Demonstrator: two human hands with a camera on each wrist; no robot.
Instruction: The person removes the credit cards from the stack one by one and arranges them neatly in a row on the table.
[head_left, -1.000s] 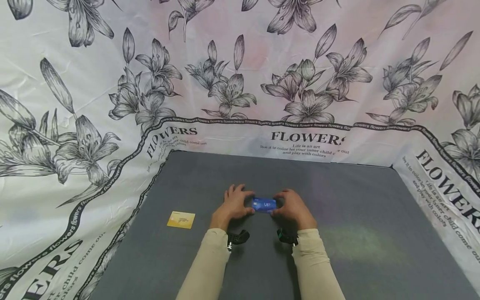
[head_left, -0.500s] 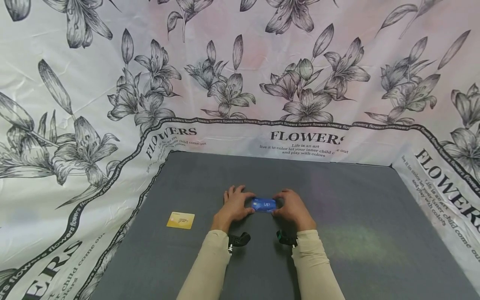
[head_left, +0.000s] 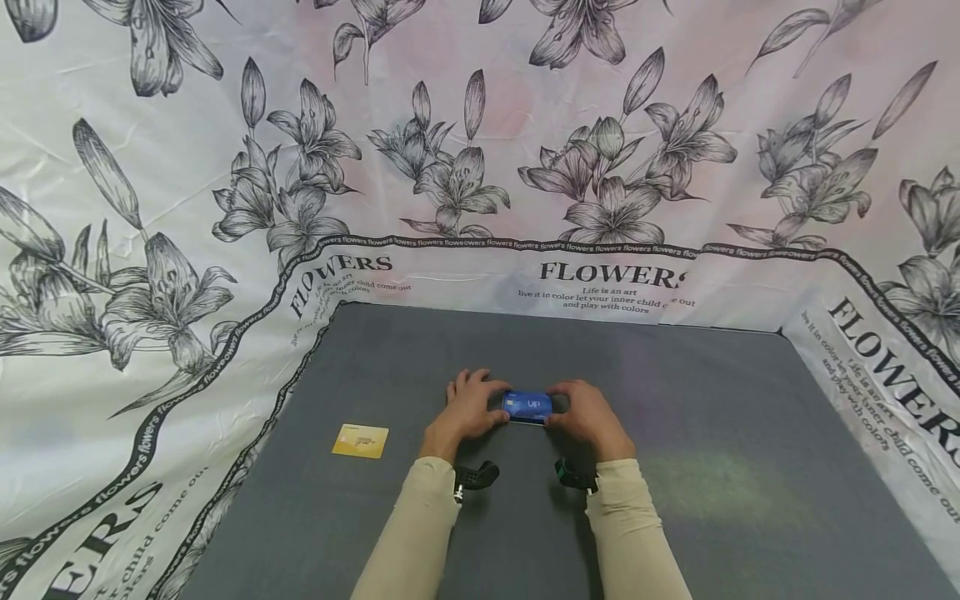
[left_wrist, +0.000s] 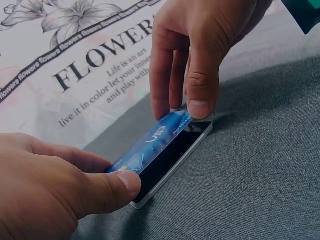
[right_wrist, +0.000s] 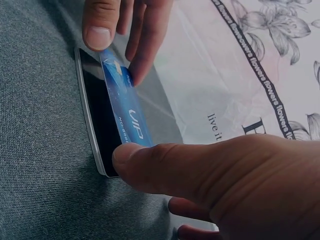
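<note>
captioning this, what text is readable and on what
"VIP": blue card
"NO.", rest blurred: blue card
"FLOWERS": floral cloth
"flowers": black band
"Life is an art live it in color let your inner child come out and play with colors": floral cloth
Yellow card: print illegible

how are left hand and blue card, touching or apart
Touching; the left wrist view shows the left hand pinching the blue card between thumb and finger.

"VIP" stands on the blue card (left_wrist: 155, 136), "FLOWERS" on the backdrop (head_left: 465, 279).
</note>
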